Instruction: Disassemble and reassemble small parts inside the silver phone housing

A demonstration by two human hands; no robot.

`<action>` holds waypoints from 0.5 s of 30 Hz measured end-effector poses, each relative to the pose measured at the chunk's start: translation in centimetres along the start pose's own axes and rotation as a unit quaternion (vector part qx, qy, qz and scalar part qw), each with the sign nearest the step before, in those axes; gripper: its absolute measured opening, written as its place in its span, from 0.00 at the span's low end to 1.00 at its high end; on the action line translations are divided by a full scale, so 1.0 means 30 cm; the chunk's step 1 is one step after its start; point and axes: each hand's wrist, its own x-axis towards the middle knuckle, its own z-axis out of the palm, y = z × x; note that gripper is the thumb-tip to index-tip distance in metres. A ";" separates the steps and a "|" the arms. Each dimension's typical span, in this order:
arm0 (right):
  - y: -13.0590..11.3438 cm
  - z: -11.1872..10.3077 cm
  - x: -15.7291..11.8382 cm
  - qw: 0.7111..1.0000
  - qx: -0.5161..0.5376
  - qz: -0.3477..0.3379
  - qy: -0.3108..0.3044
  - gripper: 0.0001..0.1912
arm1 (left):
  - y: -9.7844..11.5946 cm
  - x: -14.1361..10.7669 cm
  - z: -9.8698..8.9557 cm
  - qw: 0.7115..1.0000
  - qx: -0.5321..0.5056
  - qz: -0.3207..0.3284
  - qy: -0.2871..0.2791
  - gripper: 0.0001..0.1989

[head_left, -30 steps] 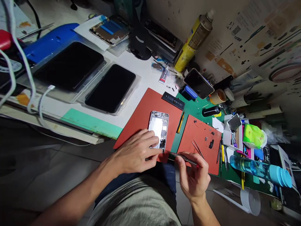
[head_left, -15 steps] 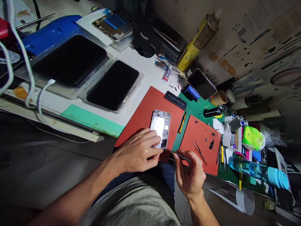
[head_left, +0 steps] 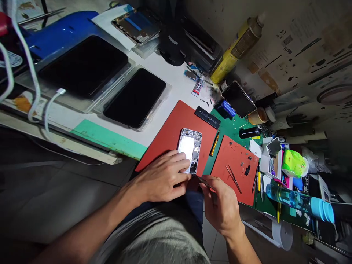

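An opened phone (head_left: 195, 154) with bare inner parts lies on a red mat (head_left: 172, 126) near the table's front edge. My left hand (head_left: 167, 176) is wrapped round its lower left side and holds it. From the right, my right hand (head_left: 221, 201) pinches a thin dark tool (head_left: 203, 181), whose tip is at the phone's bottom edge. A black battery (head_left: 207, 117) rests at the mat's top corner, and a gold screwdriver (head_left: 215, 143) lies just right of the mat.
A second red mat (head_left: 220, 161) carries tweezers (head_left: 233, 178) and small parts. Two large dark-screened devices lie at left, one being a black phone (head_left: 135, 98). A blue bottle (head_left: 299, 201) and a yellow can (head_left: 238, 49) are at right and back.
My right hand has turned more palm-down and come slightly closer to the phone's bottom edge, hiding more of the tool. The whole view has shifted a little.
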 end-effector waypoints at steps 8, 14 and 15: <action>-0.029 0.008 0.083 0.989 -0.138 -0.028 0.036 0.04 | -0.010 -0.009 -0.008 1.000 -0.015 0.010 0.005 0.06; -0.015 0.017 0.106 0.980 -0.193 -0.049 0.016 0.06 | -0.069 0.014 0.020 0.992 -0.045 0.073 0.089 0.10; -0.009 0.019 0.106 0.976 -0.213 -0.044 0.014 0.06 | -0.080 0.016 0.027 0.990 -0.060 0.070 0.106 0.10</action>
